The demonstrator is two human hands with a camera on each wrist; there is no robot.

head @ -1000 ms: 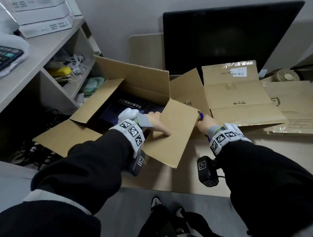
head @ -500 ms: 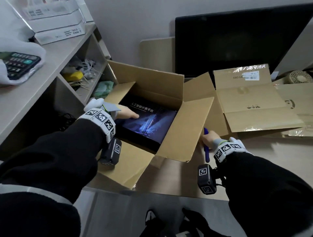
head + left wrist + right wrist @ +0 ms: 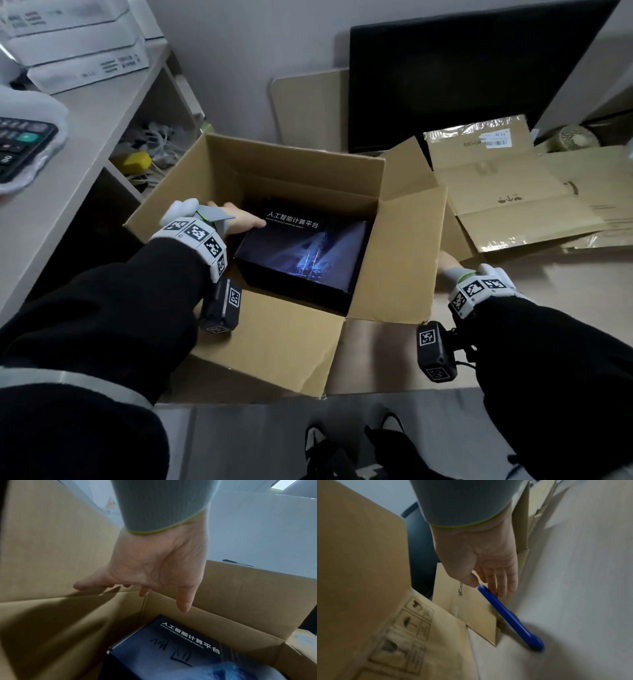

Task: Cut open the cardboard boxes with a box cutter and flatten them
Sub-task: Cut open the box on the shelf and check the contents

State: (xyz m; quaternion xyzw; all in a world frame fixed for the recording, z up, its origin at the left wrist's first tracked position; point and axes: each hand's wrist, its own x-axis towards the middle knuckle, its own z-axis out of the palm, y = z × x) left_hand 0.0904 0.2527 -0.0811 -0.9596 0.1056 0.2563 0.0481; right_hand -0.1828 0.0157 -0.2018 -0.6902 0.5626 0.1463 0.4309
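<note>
top flaps open, contents not yet out

seen from above: large brown corrugated cardboard box [image 3: 291,192] standing upright on the pale tabletop [image 3: 548,291], all four top flaps folded outward. inside, lying flat on the bottom, a dark rectangular printed carton with white lettering [image 3: 301,250]. left hand [image 3: 154,566] reaching into the box beside the left wall, fingers relaxed and spread, gripping nothing, thumb just above the dark carton's corner. right hand [image 3: 481,563] down on the table beside the box's right flap, thumb and fingertips pinching the top end of the slim blue plastic box cutter [image 3: 510,616], its far end resting on the tabletop; blade not visible. further right, a stack of flattened brown cardboard sheets [image 3: 513,205], already dealt with by the look of it. judged about midway on this box: tape cut and top opened, inner carton yet to be lifted out, bottom seam still to be slit, walls still to be pressed flat.
</note>
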